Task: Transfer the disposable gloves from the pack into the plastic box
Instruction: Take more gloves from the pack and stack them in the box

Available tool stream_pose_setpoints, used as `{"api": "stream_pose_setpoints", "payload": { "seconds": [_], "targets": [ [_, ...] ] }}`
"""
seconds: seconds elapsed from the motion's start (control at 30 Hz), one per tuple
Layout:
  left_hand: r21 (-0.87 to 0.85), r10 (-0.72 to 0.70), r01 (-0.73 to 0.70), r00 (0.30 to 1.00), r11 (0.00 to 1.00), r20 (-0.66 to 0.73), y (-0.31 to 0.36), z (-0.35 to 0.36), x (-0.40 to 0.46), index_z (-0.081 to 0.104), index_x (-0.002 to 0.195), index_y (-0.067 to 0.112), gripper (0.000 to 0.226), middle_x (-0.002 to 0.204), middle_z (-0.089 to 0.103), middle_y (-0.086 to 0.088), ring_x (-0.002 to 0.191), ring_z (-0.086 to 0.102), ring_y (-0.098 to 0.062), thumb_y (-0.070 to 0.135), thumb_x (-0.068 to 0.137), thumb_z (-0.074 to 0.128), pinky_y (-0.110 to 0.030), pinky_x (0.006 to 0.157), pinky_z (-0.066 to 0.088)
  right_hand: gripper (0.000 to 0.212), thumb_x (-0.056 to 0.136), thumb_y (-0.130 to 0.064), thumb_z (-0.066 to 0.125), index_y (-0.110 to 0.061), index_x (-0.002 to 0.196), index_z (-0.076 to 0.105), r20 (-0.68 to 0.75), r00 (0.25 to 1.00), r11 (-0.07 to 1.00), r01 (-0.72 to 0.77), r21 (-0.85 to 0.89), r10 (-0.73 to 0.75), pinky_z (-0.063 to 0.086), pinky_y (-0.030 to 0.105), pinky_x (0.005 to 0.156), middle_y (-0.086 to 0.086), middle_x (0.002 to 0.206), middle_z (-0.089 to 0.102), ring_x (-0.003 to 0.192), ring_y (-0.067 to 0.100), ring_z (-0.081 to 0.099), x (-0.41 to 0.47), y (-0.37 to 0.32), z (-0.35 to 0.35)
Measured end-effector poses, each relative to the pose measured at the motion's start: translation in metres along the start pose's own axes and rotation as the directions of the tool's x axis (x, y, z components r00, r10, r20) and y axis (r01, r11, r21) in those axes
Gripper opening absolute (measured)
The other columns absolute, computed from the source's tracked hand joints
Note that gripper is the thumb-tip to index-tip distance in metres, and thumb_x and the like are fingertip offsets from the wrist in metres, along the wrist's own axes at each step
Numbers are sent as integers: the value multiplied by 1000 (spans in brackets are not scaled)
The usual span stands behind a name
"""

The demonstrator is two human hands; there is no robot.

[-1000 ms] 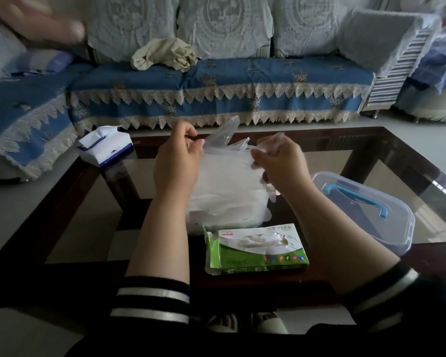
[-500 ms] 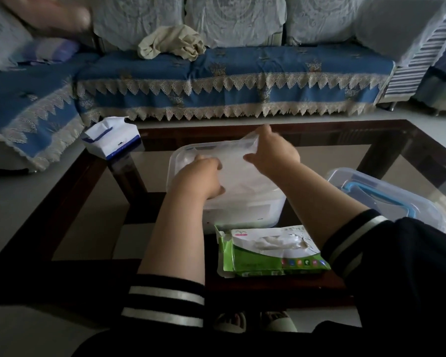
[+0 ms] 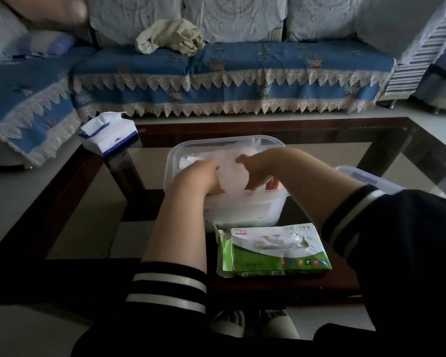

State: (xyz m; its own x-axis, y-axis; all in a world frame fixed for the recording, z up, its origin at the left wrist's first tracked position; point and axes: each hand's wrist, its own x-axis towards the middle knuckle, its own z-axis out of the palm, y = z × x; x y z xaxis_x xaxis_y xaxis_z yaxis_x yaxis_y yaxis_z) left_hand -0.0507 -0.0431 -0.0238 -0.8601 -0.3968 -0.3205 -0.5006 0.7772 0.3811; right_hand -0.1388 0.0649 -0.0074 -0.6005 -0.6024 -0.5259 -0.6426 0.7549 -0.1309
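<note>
Both hands, left and right, pinch disposable gloves inside the plastic box; the green pack lies long axis left-right, writing unreadable.

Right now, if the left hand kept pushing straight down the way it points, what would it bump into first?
Probably the disposable gloves already piled in the plastic box. The left hand reaches down into the box, holding a glove there. The box's floor would come next, though depth is hard to judge.
</note>
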Motion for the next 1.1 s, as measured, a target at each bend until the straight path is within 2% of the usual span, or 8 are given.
{"api": "stream_pose_setpoints", "payload": {
  "seconds": [0.13, 0.37, 0.6, 0.8, 0.87, 0.93, 1.0, 1.1],
  "targets": [
    [156, -32, 12, 992, 988, 126, 1, -1, -1, 26, 152, 21, 57, 153, 33, -13, 130, 43, -32, 15, 100, 48, -36, 99, 39, 77, 98, -25, 51, -16, 153, -2, 75, 997, 998, 1, -62, 4, 30, 35, 107, 15, 156, 18, 137, 31, 31, 31, -4, 19],
    [160, -38, 20, 993, 987, 112, 3, -4, -5, 37, 148, 15, 52, 147, 41, -15, 126, 46, -31, 16, 98, 53, -37, 100, 41, 94, 85, -38, 69, -24, 153, 6, -13, 997, 997, 70, -41, -71, 36, 38, 105, 11, 152, 31, 133, 30, 39, 19, 9, 7],
    [133, 17, 11, 977, 991, -210, 0, -16, -14, 70, 108, 9, 19, 102, 69, -11, 91, 64, -28, 16, 95, 58, -41, 85, 55, 66, 81, -31, 72, -13, 139, 45, -358, 922, 968, 209, 141, -147, 37, 30, 102, 3, 133, 56, 116, 17, 54, -57, 27, -12],
    [58, 193, -208, 715, 976, -672, 14, -5, -51, 64, 95, 19, 20, 84, 63, 3, 78, 60, -22, 26, 101, 46, -33, 66, 44, 19, 91, -33, 60, -17, 102, 63, -794, 607, 892, 334, 304, 44, 45, 15, 68, -9, 86, 62, 71, 3, 54, -100, 36, 32],
    [2, 251, -345, 679, 938, -690, 24, 0, -69, 65, 95, 16, 25, 81, 67, 3, 73, 63, -19, 33, 101, 47, -34, 68, 50, 25, 92, -41, 55, -17, 86, 62, -749, 660, 880, 319, 353, 61, 44, 16, 57, -10, 73, 61, 58, 2, 54, -108, 36, 51],
    [-83, 302, -430, 745, 899, -594, 31, 6, -85, 65, 90, 16, 27, 73, 67, 5, 62, 61, -9, 36, 100, 50, -29, 63, 50, 36, 90, -50, 55, -17, 80, 67, -632, 773, 915, 216, 341, 53, 50, 23, 58, -7, 69, 65, 57, 6, 59, -109, 38, 70],
    [-175, 321, -413, 862, 894, -393, 33, 17, -99, 65, 86, 19, 23, 71, 68, 7, 54, 60, -6, 34, 98, 54, -28, 60, 51, 34, 85, -52, 62, -20, 88, 71, -516, 855, 948, 121, 294, 51, 53, 29, 70, -6, 85, 70, 73, 12, 63, -104, 44, 89],
    [-169, 295, -309, 950, 936, -103, 29, 45, -106, 68, 104, 22, 16, 96, 71, 8, 81, 68, -9, 31, 92, 64, -32, 81, 54, 42, 79, -50, 70, -27, 114, 67, -375, 927, 952, 128, 278, -15, 46, 31, 89, -5, 115, 63, 103, 13, 56, -93, 50, 114]
  ]
}}
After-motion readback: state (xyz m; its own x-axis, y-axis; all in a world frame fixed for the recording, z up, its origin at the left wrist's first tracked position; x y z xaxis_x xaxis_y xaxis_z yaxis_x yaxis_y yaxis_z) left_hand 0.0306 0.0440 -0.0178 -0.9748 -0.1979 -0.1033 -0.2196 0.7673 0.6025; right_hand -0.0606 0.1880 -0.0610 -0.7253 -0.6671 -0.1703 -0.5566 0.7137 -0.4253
